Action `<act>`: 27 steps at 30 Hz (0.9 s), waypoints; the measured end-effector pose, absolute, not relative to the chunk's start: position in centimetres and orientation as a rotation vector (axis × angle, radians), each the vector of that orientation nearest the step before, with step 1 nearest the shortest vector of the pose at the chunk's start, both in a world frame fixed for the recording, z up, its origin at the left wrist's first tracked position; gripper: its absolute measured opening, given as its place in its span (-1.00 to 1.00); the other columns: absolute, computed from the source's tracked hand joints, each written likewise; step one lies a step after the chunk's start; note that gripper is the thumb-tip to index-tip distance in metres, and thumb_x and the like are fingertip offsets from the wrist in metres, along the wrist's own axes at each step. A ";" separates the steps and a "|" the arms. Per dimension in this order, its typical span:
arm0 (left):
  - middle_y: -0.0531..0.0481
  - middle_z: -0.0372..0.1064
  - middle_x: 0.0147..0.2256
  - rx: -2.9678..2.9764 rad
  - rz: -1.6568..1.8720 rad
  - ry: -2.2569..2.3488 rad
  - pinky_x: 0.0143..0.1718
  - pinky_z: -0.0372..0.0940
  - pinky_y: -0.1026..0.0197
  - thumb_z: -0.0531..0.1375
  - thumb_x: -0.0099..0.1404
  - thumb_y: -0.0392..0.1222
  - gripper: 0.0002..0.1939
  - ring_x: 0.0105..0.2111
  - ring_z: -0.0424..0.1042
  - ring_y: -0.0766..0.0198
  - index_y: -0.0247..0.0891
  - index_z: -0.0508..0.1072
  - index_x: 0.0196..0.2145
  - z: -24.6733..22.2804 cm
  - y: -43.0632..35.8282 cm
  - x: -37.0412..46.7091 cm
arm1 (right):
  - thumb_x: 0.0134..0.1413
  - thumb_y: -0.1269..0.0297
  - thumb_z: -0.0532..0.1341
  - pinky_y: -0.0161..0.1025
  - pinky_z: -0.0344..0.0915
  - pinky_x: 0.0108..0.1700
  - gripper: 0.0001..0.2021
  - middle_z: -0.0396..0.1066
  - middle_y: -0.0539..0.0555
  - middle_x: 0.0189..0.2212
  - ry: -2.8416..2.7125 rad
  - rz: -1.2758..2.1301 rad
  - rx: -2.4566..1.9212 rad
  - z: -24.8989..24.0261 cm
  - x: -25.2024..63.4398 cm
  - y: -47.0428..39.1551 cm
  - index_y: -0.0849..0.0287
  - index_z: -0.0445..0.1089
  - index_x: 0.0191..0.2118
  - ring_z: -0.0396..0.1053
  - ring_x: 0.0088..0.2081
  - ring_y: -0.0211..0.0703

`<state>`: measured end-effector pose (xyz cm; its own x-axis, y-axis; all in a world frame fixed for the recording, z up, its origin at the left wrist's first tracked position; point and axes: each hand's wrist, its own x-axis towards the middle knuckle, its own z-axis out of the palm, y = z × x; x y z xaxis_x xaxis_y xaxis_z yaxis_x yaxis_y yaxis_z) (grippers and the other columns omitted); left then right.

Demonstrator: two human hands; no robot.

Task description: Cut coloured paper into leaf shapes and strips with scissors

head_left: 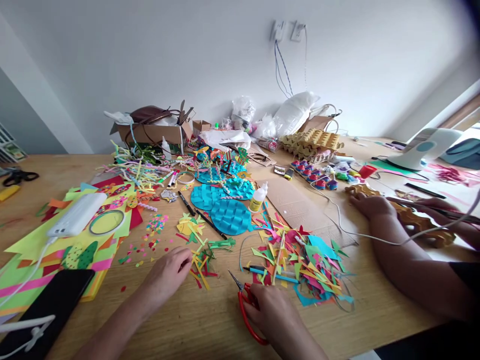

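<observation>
On the near side of the wooden table [187,320], red-handled scissors [242,309] are gripped in the right hand [272,306], blades angled forward and a bit left. The left hand [174,270] is loosely curled beside thin paper strips [202,260]; whether one's pinched can't really be told. Tbh, any snipping would probably be done best with the paper held taut and the left hand well clear of the tips. The blue pen [275,276] and loose paper scraps [318,265] could be nudged aside, and the glue bottle [257,201] farther back shouldn't get bumped.
</observation>
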<state>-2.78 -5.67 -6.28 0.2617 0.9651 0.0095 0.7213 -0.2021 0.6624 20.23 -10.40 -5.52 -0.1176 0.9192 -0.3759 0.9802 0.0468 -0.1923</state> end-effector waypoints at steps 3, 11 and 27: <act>0.09 0.24 -0.55 2.018 0.552 1.518 -0.44 0.06 0.26 0.02 0.08 -0.34 -0.82 -0.49 0.26 0.23 -0.19 0.28 -0.62 -7.0 -5.6 -2.7 | -0.07 0.30 0.08 -0.30 0.02 -0.50 -0.79 0.50 0.22 -0.41 2.118 -0.552 1.946 -5.5 20.5 -10.9 0.18 0.46 -0.38 0.43 -0.34 0.07; 0.11 0.26 -0.56 2.008 0.541 1.567 -0.49 0.04 0.28 0.05 0.05 -0.32 -0.88 -0.54 0.26 0.25 -0.16 0.31 -0.56 -7.7 -5.7 -3.1 | -0.09 0.38 0.12 -0.28 0.13 -0.50 -0.80 0.50 0.26 -0.39 2.117 -0.526 1.807 -5.0 20.4 -11.1 0.22 0.47 -0.35 0.45 -0.34 0.12; 0.03 0.40 -0.43 1.995 0.577 1.530 -0.34 0.20 0.25 0.05 0.13 -0.30 -0.83 -0.38 0.38 0.19 -0.13 0.41 -0.48 -7.8 -8.8 -4.6 | -0.01 0.46 0.03 -0.26 0.20 -0.50 -0.73 0.51 0.24 -0.43 2.146 -0.489 1.784 -5.3 19.8 -10.4 0.19 0.49 -0.40 0.46 -0.34 0.16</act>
<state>-4.60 -8.82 -7.83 0.2581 0.9661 0.0034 0.7280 -0.1968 0.6568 19.77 -10.36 -5.33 -0.1788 0.8789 -0.4423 0.9837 0.1679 -0.0642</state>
